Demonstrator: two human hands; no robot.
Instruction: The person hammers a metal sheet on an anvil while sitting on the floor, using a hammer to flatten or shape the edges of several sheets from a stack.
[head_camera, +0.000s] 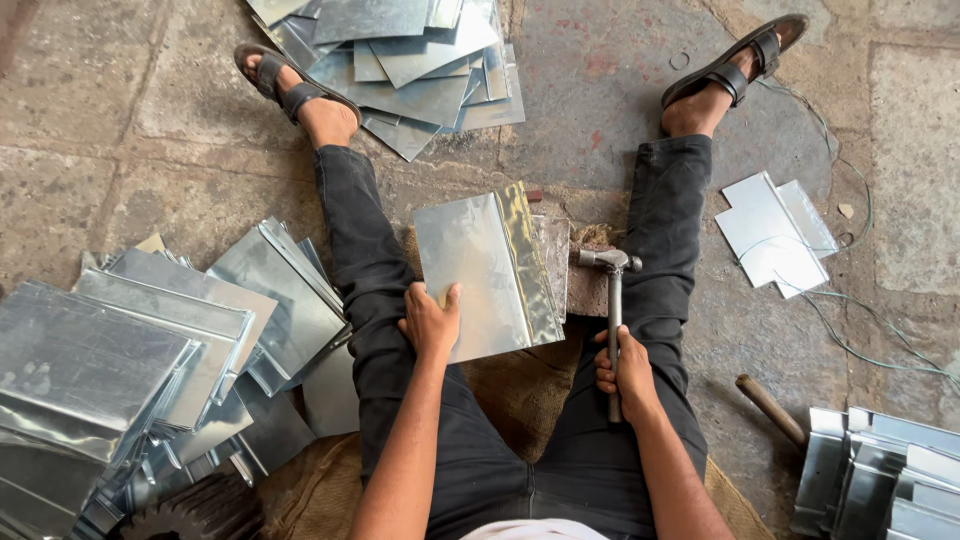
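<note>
Folded sheet (485, 275) at centre, between the legs, propped on a block (590, 285) over sacking (520, 385); one long edge already bent up. Left hand (432, 322) clamped on its near corner. Right hand (625, 368) closed round the hammer (613, 300), head resting just right of the sheet. Large heap of folded pieces (150, 370) at left, more at near right (880, 470). Flat blanks far (410, 60) and right (775, 232). Judging by these, well under way, a fair stack left.
</note>
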